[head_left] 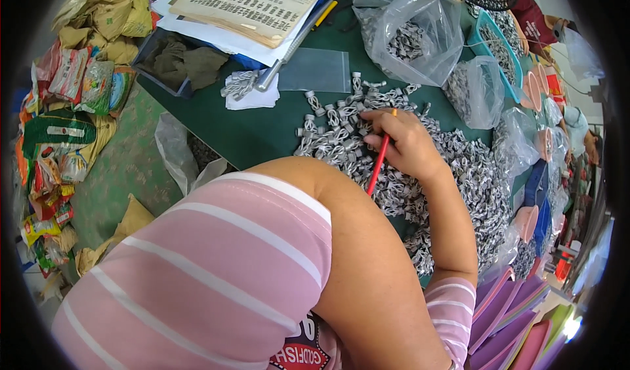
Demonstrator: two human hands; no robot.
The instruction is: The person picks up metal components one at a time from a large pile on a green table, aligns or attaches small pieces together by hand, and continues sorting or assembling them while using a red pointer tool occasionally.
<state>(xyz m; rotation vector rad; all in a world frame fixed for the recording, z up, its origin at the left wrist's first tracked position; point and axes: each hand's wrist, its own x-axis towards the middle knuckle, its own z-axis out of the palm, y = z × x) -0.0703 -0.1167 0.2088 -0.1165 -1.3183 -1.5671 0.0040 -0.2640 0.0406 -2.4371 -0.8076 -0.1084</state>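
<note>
My right hand (405,140) is closed around a slim red pen (380,163) with an orange end, its other end slanting down toward me. The bent fingertips reach into a large heap of small grey looped parts with ribbed caps (469,180), touching its far left part. Whether the fingertips also pinch one of these parts cannot be made out. My left arm (367,258), in a pink and white striped sleeve, bends across the front of the table and runs down to the lower edge. My left hand is out of the picture.
Clear plastic bags (420,35) of similar parts and a turquoise basket (497,58) stand at the far right. A metal tube (268,80) and a bunch of parts lie on white paper, beside a clear flat bag (315,68). Printed sheets (252,6) lie behind; a bin (161,84) holds dark cloth.
</note>
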